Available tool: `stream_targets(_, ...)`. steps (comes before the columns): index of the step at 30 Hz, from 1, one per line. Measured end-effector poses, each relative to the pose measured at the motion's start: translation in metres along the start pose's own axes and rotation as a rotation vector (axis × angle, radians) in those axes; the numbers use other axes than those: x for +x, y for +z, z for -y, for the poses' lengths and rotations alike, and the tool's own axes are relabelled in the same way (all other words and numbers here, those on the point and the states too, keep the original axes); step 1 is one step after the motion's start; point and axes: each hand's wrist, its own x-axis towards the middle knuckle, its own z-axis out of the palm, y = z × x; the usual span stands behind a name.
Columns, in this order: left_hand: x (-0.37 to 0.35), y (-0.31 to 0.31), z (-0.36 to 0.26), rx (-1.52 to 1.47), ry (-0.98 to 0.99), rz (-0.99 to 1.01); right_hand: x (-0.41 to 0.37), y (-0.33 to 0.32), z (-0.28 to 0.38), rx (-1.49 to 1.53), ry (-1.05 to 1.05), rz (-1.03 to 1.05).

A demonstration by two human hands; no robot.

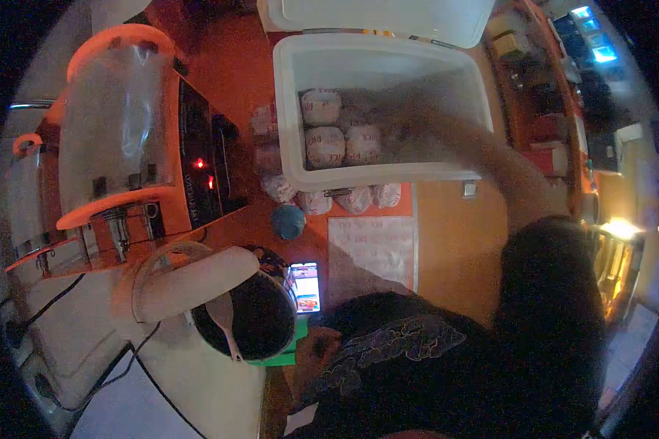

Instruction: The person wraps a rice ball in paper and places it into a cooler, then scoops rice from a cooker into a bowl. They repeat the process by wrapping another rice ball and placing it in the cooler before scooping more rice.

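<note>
My right arm reaches into a white plastic box [289,139]; my right hand [399,121] is blurred and dim inside it, so its fingers cannot be made out. Left of that hand lie several wrapped rice bundles [324,148], in white paper with red "RICE" lettering. Low in the view, my left hand [315,355] is beside a dark round pot [260,322] and a green object [280,357]. Shadow hides most of its fingers. A pale rice paddle [223,318] rests in the pot, whose white lid [198,285] stands raised.
More wrapped bundles [355,199] line the box's near side. Printed paper sheets [373,245] lie on the counter beside a blue-grey round object [288,221]. A lit phone [305,287] is by the pot. Large dispensers [117,121] stand at left, and a lamp [621,230] glows at right.
</note>
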Motion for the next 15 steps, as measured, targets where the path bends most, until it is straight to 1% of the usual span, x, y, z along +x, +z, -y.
stream_targets(2, -0.005, 0.002, 0.011, -0.046, -0.026, -0.001, 0.011, 0.006, -0.007, -0.026, -0.014, -0.031)
stream_targets(4, -0.01, 0.001, 0.018, -0.219, -0.108, 0.015, 0.021, 0.014, -0.018, -0.065, -0.058, -0.089)
stream_targets(5, -0.008, 0.002, 0.018, -0.219, -0.105, 0.015, 0.014, 0.012, -0.012, -0.066, -0.058, -0.091)
stream_targets(7, -0.001, 0.006, 0.015, -0.054, 0.035, -0.05, -0.014, 0.006, 0.018, 0.23, 0.187, -0.083)
stream_targets(8, 0.001, 0.008, 0.011, -0.059, 0.036, -0.054, -0.022, 0.003, 0.03, 0.315, 0.19, -0.1)
stream_targets(10, 0.004, 0.009, 0.002, -0.13, -0.097, 0.001, -0.031, 0.003, 0.053, 0.454, 0.127, -0.128)
stream_targets(14, 0.005, 0.015, 0.008, -0.061, -0.114, 0.017, -0.031, 0.014, 0.096, 0.662, -0.003, -0.168)
stream_targets(15, 0.005, 0.014, 0.011, -0.185, -0.149, 0.037, -0.024, 0.018, 0.102, 0.693, -0.025, -0.169)
